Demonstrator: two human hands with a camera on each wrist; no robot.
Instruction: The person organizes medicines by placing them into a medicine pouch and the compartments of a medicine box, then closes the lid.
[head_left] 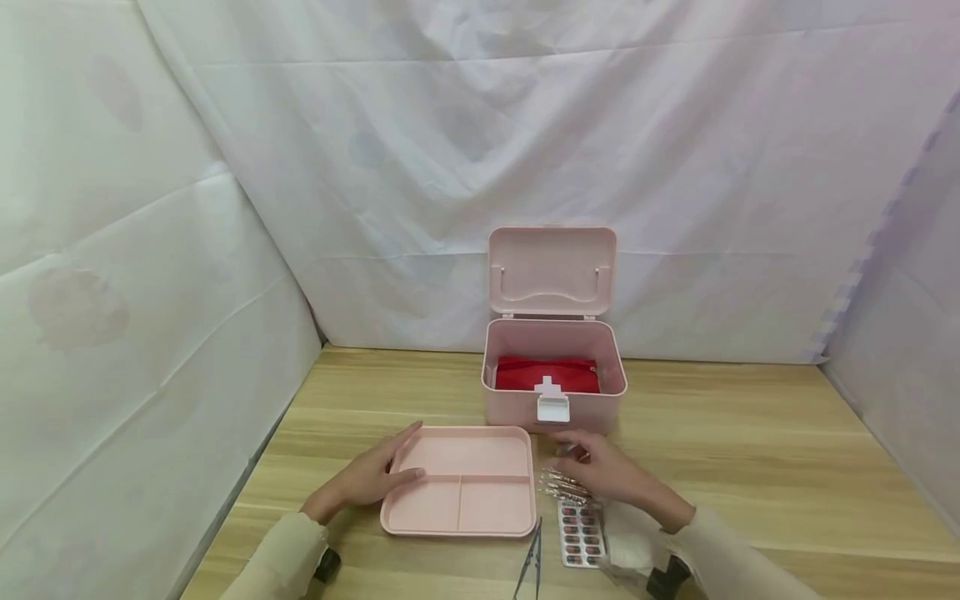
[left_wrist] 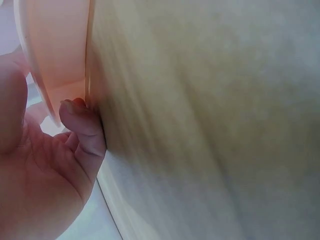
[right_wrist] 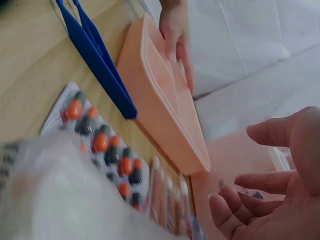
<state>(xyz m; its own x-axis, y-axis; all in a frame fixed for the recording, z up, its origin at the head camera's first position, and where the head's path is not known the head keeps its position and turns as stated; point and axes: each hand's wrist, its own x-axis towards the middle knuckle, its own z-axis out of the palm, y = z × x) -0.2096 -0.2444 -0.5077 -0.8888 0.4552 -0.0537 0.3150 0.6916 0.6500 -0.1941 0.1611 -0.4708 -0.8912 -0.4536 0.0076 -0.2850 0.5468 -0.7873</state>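
My left hand [head_left: 367, 477] grips the left edge of a pink three-compartment tray [head_left: 459, 477], its thumb over the rim. In the left wrist view, curled fingers of that hand [left_wrist: 82, 125] lie against the tray wall [left_wrist: 57, 45], close to the tabletop. My right hand [head_left: 600, 468] is just in front of a pink first-aid box [head_left: 555, 412], above a bundle of slim clear-wrapped sticks [head_left: 566, 487]. In the right wrist view, the right hand's thumb and loosely bent fingers [right_wrist: 262, 181] stand apart, with nothing visible held between them.
The box's lid [head_left: 552, 267] stands raised, and a red zip pouch [head_left: 543, 375] lies inside. Nearer me are blue tweezers [head_left: 531, 558], a blister pack of capsules [head_left: 581, 535] and a white translucent packet [head_left: 628, 537]. White cloth [head_left: 450, 167] hangs behind the wooden table [head_left: 720, 467].
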